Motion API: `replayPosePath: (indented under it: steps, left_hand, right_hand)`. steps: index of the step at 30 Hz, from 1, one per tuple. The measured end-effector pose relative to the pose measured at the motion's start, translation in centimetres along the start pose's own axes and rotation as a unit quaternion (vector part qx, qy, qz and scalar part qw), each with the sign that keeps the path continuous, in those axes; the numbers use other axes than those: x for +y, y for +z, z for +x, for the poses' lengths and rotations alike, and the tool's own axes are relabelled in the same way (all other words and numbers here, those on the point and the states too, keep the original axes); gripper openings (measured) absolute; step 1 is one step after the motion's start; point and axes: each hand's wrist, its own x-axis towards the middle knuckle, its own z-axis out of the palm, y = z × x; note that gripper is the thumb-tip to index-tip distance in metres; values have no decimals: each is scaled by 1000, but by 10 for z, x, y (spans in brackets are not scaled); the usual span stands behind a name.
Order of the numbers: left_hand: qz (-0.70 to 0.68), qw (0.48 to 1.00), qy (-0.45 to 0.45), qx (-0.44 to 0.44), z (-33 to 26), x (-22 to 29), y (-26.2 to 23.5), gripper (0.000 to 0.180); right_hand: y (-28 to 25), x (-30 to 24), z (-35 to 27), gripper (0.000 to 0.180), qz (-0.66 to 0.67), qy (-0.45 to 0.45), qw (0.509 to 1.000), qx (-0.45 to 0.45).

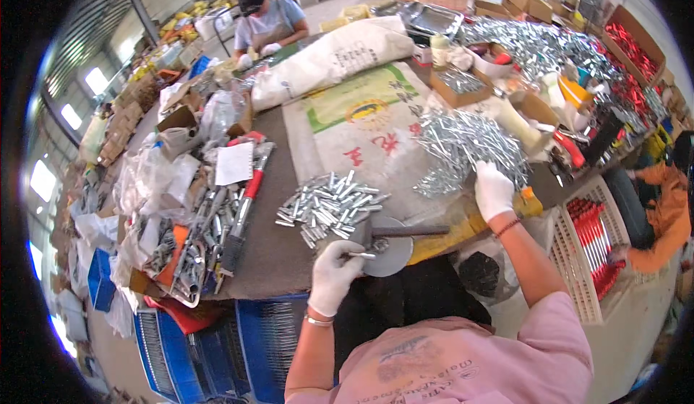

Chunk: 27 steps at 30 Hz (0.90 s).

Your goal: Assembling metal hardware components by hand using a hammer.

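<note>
My left hand (332,280), in a white glove, is closed on a short shiny metal sleeve (366,255). The sleeve points right, over a round grey disc (391,256) beside a dark metal bar (412,231) at the table's near edge. Just beyond that hand lies a pile of similar short metal sleeves (334,203). My right hand (494,191), also gloved, reaches to the near right edge of a heap of long thin metal rods (470,144). Its fingers are drawn together there, and I cannot make out what is between them.
A printed woven sack (361,133) covers the table's middle. Tools and plastic bags crowd the left, including a red-handled tool (249,198). Blue crates (271,346) stand below. A white crate of red parts (571,245) and an orange-sleeved person (661,212) are right; another person (267,24) sits far left.
</note>
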Motion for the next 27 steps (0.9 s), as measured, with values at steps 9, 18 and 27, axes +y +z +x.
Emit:
replayPosePath:
  steps: [9,18,27]
  left_hand:
    - [231,954,191,33,8,-4,-4,17]
    - [344,913,212,55,-6,10,5,10]
    - [342,909,235,39,3,2,2,8]
  right_hand:
    - [-35,4,-12,8,85,-42,994,-50]
    - [-69,-16,-20,8,237,-47,970,-4]
    - [-114,-103,-47,12,725,16,589,-356]
